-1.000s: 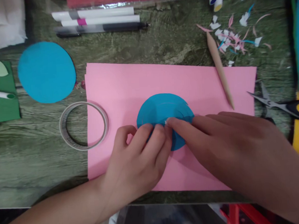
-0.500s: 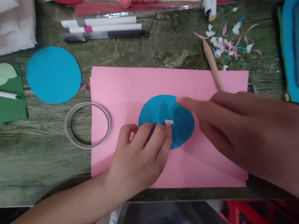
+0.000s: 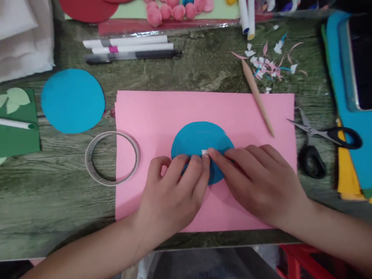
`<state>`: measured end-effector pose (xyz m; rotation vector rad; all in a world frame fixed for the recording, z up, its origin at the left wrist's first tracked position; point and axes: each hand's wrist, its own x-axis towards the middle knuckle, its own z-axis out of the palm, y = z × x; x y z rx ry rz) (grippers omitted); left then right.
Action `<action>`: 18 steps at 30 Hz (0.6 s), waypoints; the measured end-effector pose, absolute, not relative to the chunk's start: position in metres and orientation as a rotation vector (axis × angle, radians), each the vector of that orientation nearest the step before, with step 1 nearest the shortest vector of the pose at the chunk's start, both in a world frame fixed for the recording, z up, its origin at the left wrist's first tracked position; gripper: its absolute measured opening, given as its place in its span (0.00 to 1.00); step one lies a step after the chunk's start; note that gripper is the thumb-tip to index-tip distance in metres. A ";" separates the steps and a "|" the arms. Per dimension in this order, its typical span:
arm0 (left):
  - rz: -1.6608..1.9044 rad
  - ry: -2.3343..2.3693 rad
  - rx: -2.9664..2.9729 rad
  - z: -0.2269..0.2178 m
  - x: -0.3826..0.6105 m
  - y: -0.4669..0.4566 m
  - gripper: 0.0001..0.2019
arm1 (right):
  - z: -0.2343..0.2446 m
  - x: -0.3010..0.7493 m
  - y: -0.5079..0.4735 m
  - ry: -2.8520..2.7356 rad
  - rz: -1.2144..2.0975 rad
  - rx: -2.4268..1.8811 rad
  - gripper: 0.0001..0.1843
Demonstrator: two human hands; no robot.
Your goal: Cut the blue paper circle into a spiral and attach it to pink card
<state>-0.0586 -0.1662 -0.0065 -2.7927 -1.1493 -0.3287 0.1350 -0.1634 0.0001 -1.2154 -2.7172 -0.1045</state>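
A blue paper disc (image 3: 200,139) lies on a pink sheet (image 3: 171,115) in the middle of the table. A small white bit of tape (image 3: 204,152) sits on the disc near its centre. My left hand (image 3: 173,191) presses its fingertips on the disc's lower left part, beside the tape. My right hand (image 3: 259,183) rests on the disc's lower right part, its forefinger touching the tape. Both hands lie flat with fingers stretched out, holding nothing.
A tape roll (image 3: 112,158) overlaps the pink sheet's left edge. A second blue disc (image 3: 72,100) lies at upper left. Marker pens (image 3: 128,48) lie behind, a wooden stick (image 3: 258,97) and scissors (image 3: 326,140) at right, paper scraps (image 3: 268,63) beyond.
My right hand, lifted above the disc half a second ago, has come back down onto it beside the tape. The left hand has stayed pressed on the disc.
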 end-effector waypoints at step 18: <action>-0.129 -1.219 -2.724 -0.005 -0.056 -0.175 0.21 | 0.002 0.117 -0.173 -2.768 -0.231 -1.316 0.16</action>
